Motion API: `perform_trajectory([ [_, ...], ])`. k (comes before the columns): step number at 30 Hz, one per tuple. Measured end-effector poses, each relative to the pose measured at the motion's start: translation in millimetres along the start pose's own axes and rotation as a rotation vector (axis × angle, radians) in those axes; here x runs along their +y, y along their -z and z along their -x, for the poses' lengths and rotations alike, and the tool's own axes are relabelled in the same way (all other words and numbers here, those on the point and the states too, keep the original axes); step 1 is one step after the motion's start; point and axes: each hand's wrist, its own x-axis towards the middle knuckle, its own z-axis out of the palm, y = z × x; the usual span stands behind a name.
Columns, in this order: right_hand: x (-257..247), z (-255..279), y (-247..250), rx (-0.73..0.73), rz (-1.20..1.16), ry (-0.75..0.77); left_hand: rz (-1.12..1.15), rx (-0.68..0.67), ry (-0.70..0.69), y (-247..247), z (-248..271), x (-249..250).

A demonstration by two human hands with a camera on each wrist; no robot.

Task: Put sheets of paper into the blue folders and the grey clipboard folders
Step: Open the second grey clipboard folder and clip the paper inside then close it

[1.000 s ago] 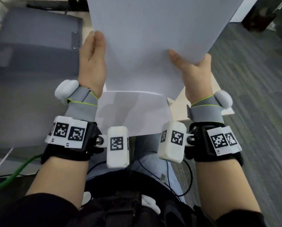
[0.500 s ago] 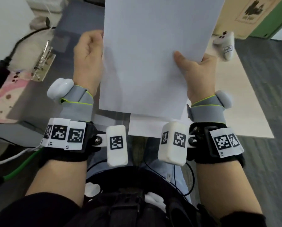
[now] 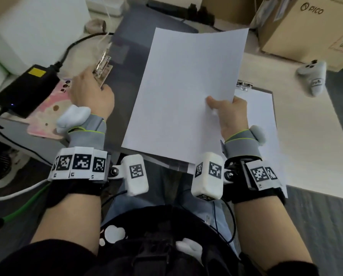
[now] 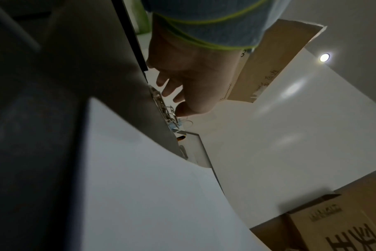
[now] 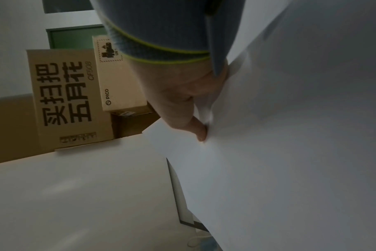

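Note:
My right hand pinches a white sheet of paper at its right edge, thumb on top, and holds it tilted above the table; in the right wrist view the fingers press it from below. An open grey folder lies under the sheet. My left hand is off the paper and reaches left to the folder's metal clip. In the left wrist view its loosely extended fingers touch the clip. A grey clipboard with paper on it lies under my right hand.
A black power adapter with a cable and a pink pad lie left of the folder. A white controller rests on the table at the right. Cardboard boxes stand behind. The table's right edge meets grey carpet.
My left hand has let go of the sheet and moved left to the folder's metal clip. The right hand alone now holds the sheet, lower over the folder.

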Motion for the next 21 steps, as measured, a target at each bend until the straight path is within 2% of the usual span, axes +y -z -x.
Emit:
perform_trajectory([
  [7,8.0,-3.2,-13.5,0.016,0.039,-0.048,0.060,-0.071,0.031,4.6,-0.3,-5.7],
  [13,10.6,-4.1,-7.6,0.063,0.116,-0.043,0.397,-0.216,0.043,-6.1,5.3,2.7],
  [16,14.0,-4.5,0.8,0.096,0.137,-0.035,0.481,-0.308,0.038,-15.8,12.8,10.2],
  [21,15.6,-8.2,14.4,0.152,0.223,-0.040,0.610,-0.378,0.024,-28.3,24.3,18.7],
])
